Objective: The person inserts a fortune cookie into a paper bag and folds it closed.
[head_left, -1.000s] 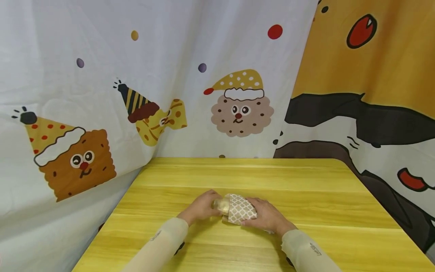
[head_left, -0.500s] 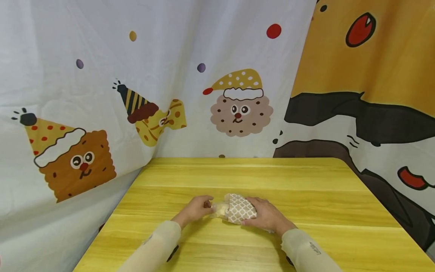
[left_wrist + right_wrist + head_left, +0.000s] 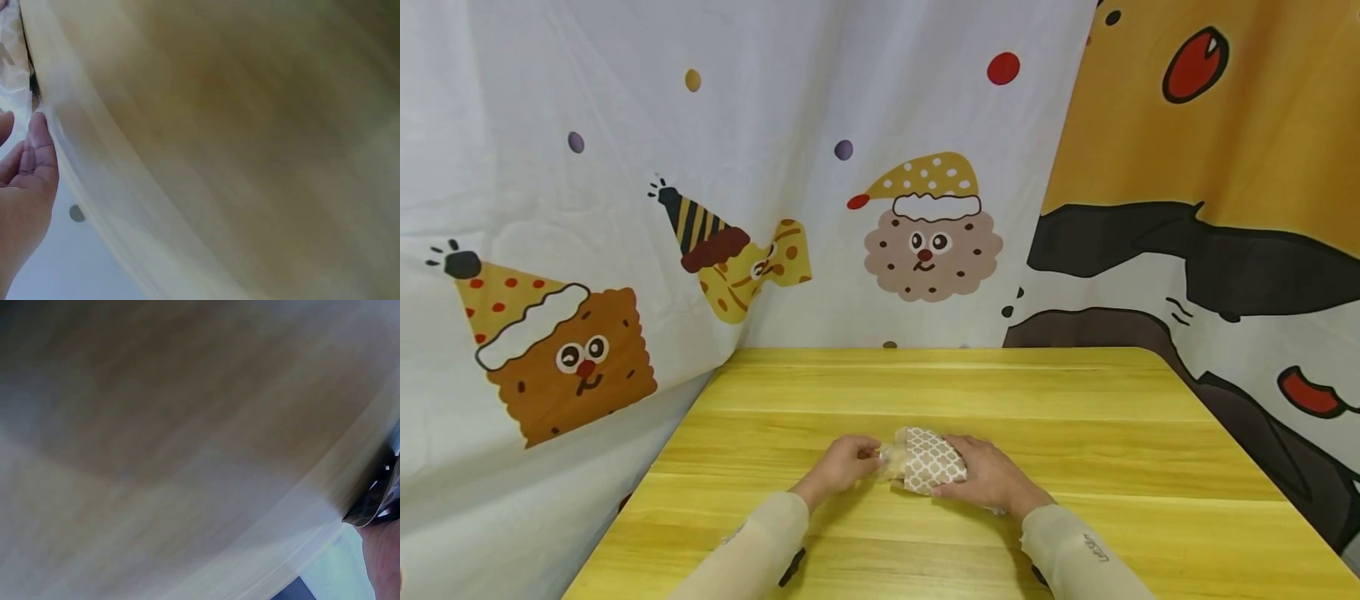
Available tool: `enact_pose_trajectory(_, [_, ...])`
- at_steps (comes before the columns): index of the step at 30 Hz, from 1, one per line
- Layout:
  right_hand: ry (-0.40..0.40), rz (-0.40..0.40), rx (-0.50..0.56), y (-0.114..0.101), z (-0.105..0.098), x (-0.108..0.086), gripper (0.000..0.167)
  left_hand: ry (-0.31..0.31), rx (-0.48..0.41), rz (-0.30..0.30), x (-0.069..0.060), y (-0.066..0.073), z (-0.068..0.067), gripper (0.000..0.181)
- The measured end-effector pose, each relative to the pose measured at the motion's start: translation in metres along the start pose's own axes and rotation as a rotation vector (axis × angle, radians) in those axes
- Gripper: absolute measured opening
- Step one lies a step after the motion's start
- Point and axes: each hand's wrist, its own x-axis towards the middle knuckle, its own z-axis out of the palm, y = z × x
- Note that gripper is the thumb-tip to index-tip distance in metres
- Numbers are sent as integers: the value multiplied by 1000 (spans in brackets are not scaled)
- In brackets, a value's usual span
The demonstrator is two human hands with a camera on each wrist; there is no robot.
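Note:
A beige pouch with a white lattice pattern [image 3: 932, 461] lies on the table in the head view. From its left end sticks a clear plastic wrapper [image 3: 891, 461] with something pale yellow inside, whose kind I cannot tell. My right hand [image 3: 992, 475] grips the pouch's right end, thumb on the near side and fingers over the far side. At the other end, the fingertips of my left hand [image 3: 847, 461] pinch the edge of the wrapper. The left wrist view catches my left hand [image 3: 28, 169] below the crinkled plastic [image 3: 14, 84]. Only part of my right hand [image 3: 380, 559] shows in the right wrist view.
The yellow wood-grain table [image 3: 1000, 387] extends around both hands. A white curtain with cartoon biscuits [image 3: 790, 83] hangs behind and to the left. On the right, a cartoon-printed curtain [image 3: 1247, 150] hangs along the table's edge.
My left hand drew left from the pouch, then came back a little to the right, against the wrapper's end. My right hand and the pouch have stayed in place.

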Motion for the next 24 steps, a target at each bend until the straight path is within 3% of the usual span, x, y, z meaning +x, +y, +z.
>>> enact_pose_trajectory(4, [0, 1, 1, -1, 0, 0, 98, -12, -52, 63, 3, 5, 5, 34])
enact_pose_trajectory(12, [-2, -2, 8, -2, -1, 0, 97, -19, -147, 60, 8, 10, 13, 32])
enact_pose_trajectory(19, [-10, 10, 17, -3, 0, 0, 101, -24, -243, 125, 12, 23, 22, 35])
enact_pose_trajectory(24, [-13, 13, 2, -6, 1, -1, 102, -52, -336, 86, 14, 16, 24, 36])
